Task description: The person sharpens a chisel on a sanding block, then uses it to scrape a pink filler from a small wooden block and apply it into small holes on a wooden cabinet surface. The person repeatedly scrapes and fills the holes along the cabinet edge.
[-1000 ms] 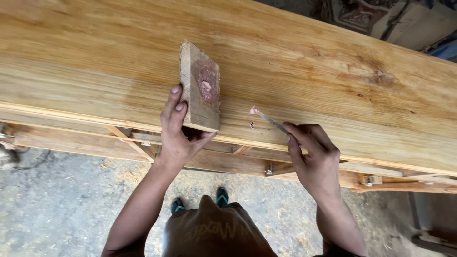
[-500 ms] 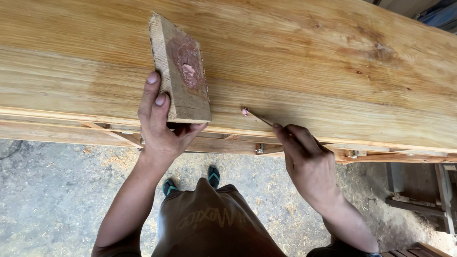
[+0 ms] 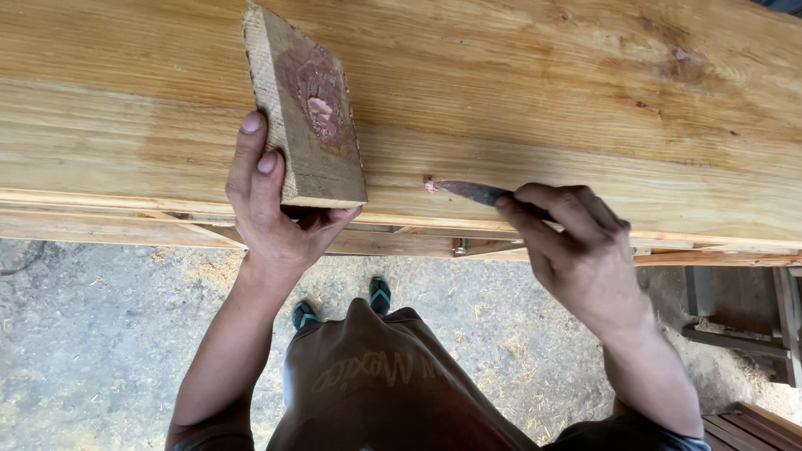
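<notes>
Fingers of the left hand [image 3: 271,221] wrap a small wooden block [image 3: 307,108], two of them lying up its left edge and the thumb tucked under its lower end, so the hand is closed on it. That block stands tilted on the wide light plank [image 3: 585,92], its upper face carrying a smear of reddish-pink filler [image 3: 316,88]. Over to the right, the right hand [image 3: 576,246] pinches a thin dark blade [image 3: 472,191] between thumb and forefingers, the other fingers curled in behind. Its tip rests on the plank's surface just above the near edge, where a small pink dab [image 3: 429,183] sits touching the point. Block and blade tip are near each other but apart.

Grain runs lengthwise along the plank, with a darker knot patch [image 3: 681,63] toward the far right. Beneath the near edge a lower wooden rail [image 3: 125,225] shows, with a metal fitting [image 3: 459,247] under it. Below lie a sawdust-strewn concrete floor [image 3: 92,334], the person's brown shirt [image 3: 376,384] and green sandals [image 3: 380,294]. Dark timber pieces [image 3: 735,313] lie at the right
</notes>
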